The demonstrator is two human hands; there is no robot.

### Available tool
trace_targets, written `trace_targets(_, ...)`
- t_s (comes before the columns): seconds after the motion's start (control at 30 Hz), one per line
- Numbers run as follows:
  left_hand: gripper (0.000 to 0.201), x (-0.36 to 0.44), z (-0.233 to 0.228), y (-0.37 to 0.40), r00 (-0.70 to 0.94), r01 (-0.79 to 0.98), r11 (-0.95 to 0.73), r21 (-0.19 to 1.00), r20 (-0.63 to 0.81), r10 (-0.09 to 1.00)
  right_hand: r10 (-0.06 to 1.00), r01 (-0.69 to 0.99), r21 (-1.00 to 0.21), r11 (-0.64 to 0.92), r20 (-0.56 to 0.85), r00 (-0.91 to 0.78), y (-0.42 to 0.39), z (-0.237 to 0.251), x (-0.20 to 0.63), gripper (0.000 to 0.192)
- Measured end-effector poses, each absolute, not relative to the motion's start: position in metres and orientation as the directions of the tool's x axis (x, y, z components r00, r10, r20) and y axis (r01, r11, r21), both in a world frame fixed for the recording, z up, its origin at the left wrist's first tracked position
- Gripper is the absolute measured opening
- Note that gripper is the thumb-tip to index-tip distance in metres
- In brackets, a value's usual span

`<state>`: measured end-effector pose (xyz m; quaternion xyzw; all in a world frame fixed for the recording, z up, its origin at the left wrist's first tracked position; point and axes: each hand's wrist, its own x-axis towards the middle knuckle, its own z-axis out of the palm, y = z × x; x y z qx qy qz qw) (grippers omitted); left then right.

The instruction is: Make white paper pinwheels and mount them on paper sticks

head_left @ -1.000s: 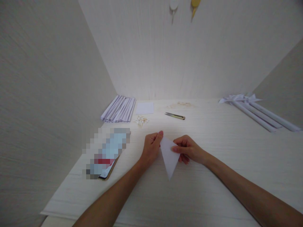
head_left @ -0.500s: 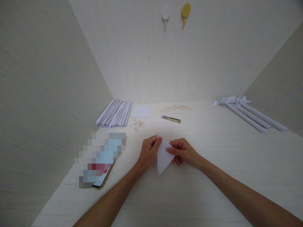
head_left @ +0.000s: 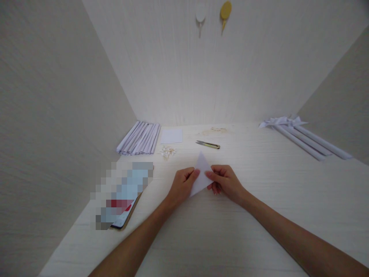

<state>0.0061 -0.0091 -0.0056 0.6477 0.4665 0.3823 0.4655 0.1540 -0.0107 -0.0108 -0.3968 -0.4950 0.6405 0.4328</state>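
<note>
A white triangle of folded paper is held up between my two hands, one corner pointing away from me. My left hand pinches its left edge, thumb on top. On the right edge, my right hand is closed with the thumb pressed on the paper and the fingers curled beneath. Beyond the hands lie thread snips with their blades to the left. A flat stack of white square paper lies farther back on the left, behind a small heap of cream-coloured bits.
Rolled white paper tubes lie side by side at the back left. More tubes, topped with folded paper pieces, are at the back right. A partly pixelated phone lies left of my left arm. Two hooks, white and yellow, are on the back wall.
The paper triangle has turned in my hands: its long corner pointed toward me before, and a corner points away now. Both hands still grip it.
</note>
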Motion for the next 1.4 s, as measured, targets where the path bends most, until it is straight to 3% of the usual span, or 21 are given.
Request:
trace_targets(0.23, 0.046, 0.0073, -0.0078, -0.0095, 0.174, 0.271, -0.052, 0.961, 0.004, 0.985, 0.968, -0.189, -0.977, -0.1, -0.051, -0.244, -0.0103, -0.0128, 0.1544, 0.03)
trace_targets(0.4, 0.035, 0.0066, -0.0057, -0.0092, 0.24, 0.276, -0.114, 0.954, 0.047, 0.97, 0.991, -0.216, -0.976, -0.038, -0.01, -0.133, -0.0084, -0.0146, 0.156, 0.029)
trace_targets(0.53, 0.035, 0.0076, -0.0033, -0.0102, 0.178, 0.37, -0.179, 0.911, 0.12, 0.977, 0.995, -0.16, -0.987, 0.008, 0.023, -0.094, -0.0101, -0.0118, 0.1559, 0.03)
trace_targets(0.7, 0.044, 0.0099, -0.0024, -0.0106, 0.091, 0.369, -0.094, 0.925, 0.064, 0.994, 0.997, -0.072, -0.995, 0.072, 0.075, -0.031, -0.0137, -0.0069, 0.156, 0.032)
trace_targets(0.93, 0.031, 0.0039, -0.0035, -0.0085, 0.23, 0.346, -0.177, 0.921, 0.1, 0.968, 0.991, -0.061, -0.991, 0.123, 0.119, 0.055, -0.01, -0.0107, 0.1592, 0.033)
trace_targets(1.07, 0.035, 0.0042, -0.003, -0.0093, 0.172, 0.382, -0.194, 0.903, 0.137, 0.976, 0.991, -0.053, -0.991, 0.125, 0.122, 0.044, -0.0097, -0.0106, 0.1596, 0.032)
trace_targets(1.4, 0.055, 0.0001, -0.0056, -0.0009, 0.122, 0.199, -0.01, 0.98, -0.015, 0.992, 0.997, -0.131, -0.989, 0.065, 0.058, 0.056, -0.0071, -0.0117, 0.1589, 0.033)
